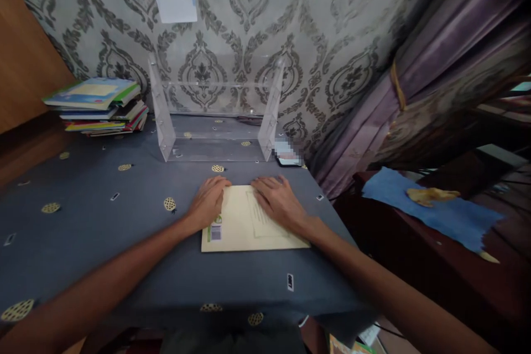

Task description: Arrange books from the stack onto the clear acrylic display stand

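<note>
A pale cream book (238, 235) lies flat on the cloth-covered table in front of me, its back cover up, with a barcode at the left and a faint printed box of text at the right. My left hand (209, 202) rests palm down over its far left corner and touches the left edge. My right hand (279, 199) lies on the far right part of the cover, fingers stretched toward the far edge. Neither hand's thumb shows clearly. Beyond the book stands a clear acrylic rack (215, 149) with two side panels and see-through shelves.
A stack of books (95, 110) sits at the back left of the table (136, 221). Right of the rack lies a phone (289, 155), partly blurred. A purple curtain (373, 105) hangs at the right, above a dark red surface bearing a blue cloth (398, 193).
</note>
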Tool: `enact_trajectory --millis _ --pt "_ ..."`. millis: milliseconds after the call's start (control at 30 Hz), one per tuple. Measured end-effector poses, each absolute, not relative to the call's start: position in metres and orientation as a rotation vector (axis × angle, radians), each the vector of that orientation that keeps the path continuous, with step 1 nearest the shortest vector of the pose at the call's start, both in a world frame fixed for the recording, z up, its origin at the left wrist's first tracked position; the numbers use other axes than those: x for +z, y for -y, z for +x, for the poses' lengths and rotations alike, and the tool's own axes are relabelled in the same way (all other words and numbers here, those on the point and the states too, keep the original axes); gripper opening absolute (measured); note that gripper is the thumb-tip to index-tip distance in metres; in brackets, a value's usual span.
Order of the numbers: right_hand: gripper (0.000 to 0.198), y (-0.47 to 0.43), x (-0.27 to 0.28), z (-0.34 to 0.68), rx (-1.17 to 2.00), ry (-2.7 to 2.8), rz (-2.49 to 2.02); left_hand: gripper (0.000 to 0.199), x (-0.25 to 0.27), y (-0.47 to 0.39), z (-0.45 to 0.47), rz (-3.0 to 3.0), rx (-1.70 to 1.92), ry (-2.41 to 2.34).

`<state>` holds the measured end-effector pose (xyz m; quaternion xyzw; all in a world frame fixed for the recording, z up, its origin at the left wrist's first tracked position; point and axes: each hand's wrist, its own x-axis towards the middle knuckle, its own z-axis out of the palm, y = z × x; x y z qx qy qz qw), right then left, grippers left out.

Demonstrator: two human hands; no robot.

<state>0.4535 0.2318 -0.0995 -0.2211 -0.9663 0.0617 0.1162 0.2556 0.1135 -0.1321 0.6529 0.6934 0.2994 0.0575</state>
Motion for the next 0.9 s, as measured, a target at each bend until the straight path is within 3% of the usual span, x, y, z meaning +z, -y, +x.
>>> enact_trajectory --millis 300,900 --pt "0.050 -0.210 -0.109 0.440 0.278 2.921 -0.207 0.039 -0.126 -0.106 0.258 2.042 0.866 -2.054" --pt "0.062 -0.271 -0.125 0.472 0.362 2.829 -0.509 0.044 -0.116 -0.098 0.255 2.122 0.648 -2.063"
